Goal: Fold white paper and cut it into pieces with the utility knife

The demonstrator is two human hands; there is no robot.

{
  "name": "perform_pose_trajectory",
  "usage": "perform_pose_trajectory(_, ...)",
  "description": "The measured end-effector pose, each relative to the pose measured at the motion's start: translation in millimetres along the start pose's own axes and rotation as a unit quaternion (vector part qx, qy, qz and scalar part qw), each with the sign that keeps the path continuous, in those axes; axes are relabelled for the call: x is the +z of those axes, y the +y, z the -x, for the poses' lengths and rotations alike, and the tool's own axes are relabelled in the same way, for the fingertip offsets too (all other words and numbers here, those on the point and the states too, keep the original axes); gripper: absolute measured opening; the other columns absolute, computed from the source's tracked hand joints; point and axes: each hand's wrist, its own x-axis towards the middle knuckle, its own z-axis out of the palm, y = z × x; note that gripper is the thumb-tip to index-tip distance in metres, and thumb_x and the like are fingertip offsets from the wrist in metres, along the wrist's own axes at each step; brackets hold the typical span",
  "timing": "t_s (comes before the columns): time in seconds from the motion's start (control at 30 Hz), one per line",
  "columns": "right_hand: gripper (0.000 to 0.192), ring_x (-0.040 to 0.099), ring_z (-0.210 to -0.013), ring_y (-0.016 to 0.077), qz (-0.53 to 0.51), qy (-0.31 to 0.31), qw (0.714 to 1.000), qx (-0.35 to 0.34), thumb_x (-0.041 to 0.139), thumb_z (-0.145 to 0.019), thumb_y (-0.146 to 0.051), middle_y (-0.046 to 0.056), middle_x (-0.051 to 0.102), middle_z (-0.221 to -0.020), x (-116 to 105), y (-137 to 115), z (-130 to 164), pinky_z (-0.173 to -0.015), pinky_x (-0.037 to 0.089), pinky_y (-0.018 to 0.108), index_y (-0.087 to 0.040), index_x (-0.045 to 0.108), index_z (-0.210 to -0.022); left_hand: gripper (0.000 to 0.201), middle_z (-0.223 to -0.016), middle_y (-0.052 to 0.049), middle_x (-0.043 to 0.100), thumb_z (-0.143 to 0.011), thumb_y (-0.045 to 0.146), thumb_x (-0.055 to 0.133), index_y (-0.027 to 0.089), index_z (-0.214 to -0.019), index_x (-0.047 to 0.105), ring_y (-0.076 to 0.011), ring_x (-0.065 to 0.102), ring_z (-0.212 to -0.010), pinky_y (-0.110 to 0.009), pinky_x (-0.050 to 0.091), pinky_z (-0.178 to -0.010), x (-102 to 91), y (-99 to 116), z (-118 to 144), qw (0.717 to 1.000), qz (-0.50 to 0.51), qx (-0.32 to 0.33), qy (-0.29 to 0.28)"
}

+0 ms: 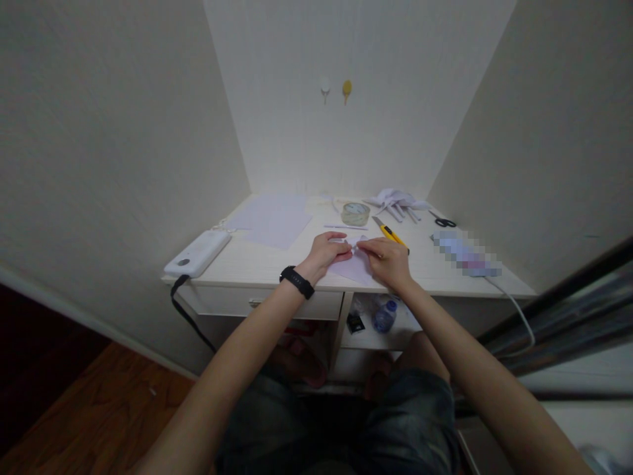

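Note:
My left hand (329, 253) and my right hand (386, 258) meet over a pale sheet of paper (352, 267) near the desk's front edge. Both hands pinch the paper's upper part, where it looks folded or gathered between the fingertips. The exact shape of the fold is too small to make out. Just behind my right hand lies a yellow box cutter (390, 233). A thin pale paper strip or stick (346, 227) lies behind my left hand, with a roll of clear tape (355, 214) beyond it.
Flat paper sheets (277, 221) lie at the back left, and a white power bank (198, 253) with a black strap sits at the left edge. Crumpled paper (395, 201), black scissors (444, 222) and a blurred-out phone (465, 254) with a cable are on the right. A bottle (384, 316) stands on the shelf below.

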Motion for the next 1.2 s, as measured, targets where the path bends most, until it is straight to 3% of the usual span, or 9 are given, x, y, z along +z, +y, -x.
perform_pose_trajectory(0.3,0.033,0.074,-0.083,0.0226,-0.002,-0.002,1.0,-0.002,0.055,-0.077,-0.005,0.004,0.08,-0.088,1.1,3.4,1.1,-0.08,0.058,0.035,-0.023,0.08,-0.091,0.031,-0.071,-0.005,0.068,-0.071,-0.008,0.075,0.008,-0.095,0.063,-0.013,0.068,-0.064,-0.035,0.061,-0.079,1.4,-0.3,0.7,1.0,0.005,-0.01,0.008)
perform_pose_trajectory(0.8,0.034,0.075,-0.081,0.0229,0.008,0.008,1.0,-0.023,0.054,-0.077,-0.004,0.005,0.08,-0.086,1.6,2.1,0.8,-0.078,0.059,0.035,-0.021,0.08,-0.09,0.027,-0.067,-0.004,0.067,-0.076,-0.011,0.066,0.008,-0.094,0.061,-0.0121,0.067,-0.063,-0.031,0.061,-0.074,4.1,3.6,6.8,1.0,-0.004,-0.005,0.012)
perform_pose_trajectory(1.2,0.032,0.074,-0.081,0.0231,0.01,-0.003,0.999,-0.037,0.055,-0.078,-0.004,0.006,0.08,-0.087,0.9,3.1,1.0,-0.077,0.058,0.034,-0.019,0.08,-0.091,0.029,-0.067,-0.004,0.067,-0.074,-0.012,0.067,0.007,-0.095,0.062,-0.0127,0.067,-0.064,-0.036,0.061,-0.08,2.7,0.4,3.0,1.0,-0.009,-0.006,0.016)
